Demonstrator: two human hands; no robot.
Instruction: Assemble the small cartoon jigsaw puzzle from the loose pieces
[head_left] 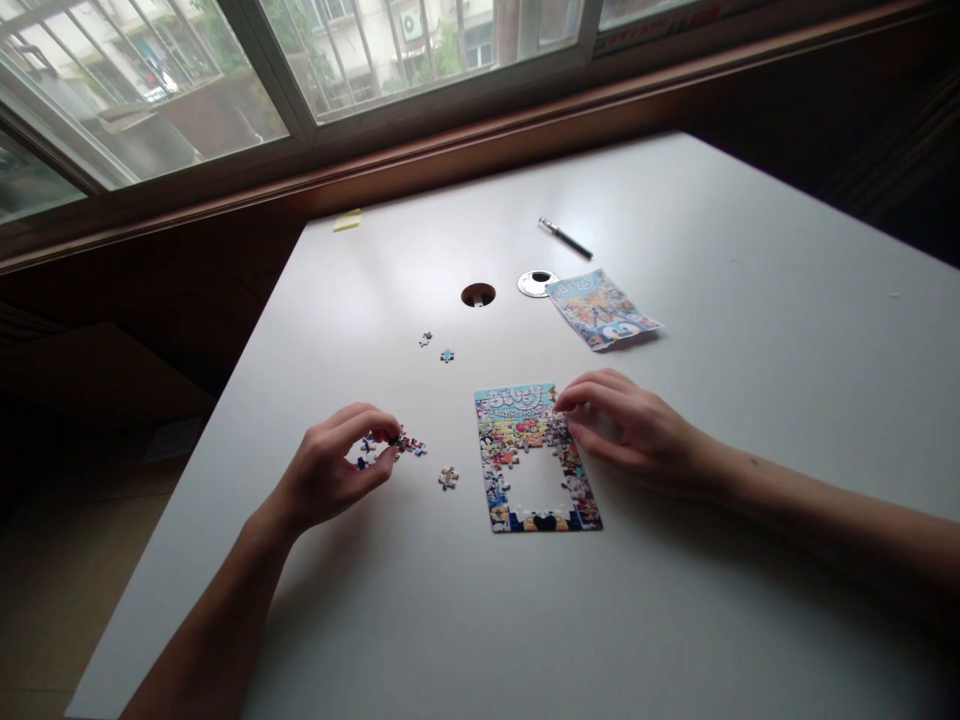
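Note:
A colourful jigsaw puzzle (517,430) lies on the white table with an unfilled gap in its lower middle. My right hand (626,420) rests at its upper right edge, thumb and fingers apart, nothing visible in it. My left hand (337,460) is at a small heap of loose pieces (409,442), its thumb and forefinger curled close around a piece at the heap's left side. One loose piece (448,478) lies between the heap and the puzzle. Two others, a dark one (426,339) and a light blue one (448,355), lie farther back.
A printed picture sheet (604,310) lies behind the puzzle on the right, beside a round metal cover (537,284). A pen (566,238) is farther back. The white table (420,620) has a round hole (478,295) and a yellow sticker (347,220) near its far edge.

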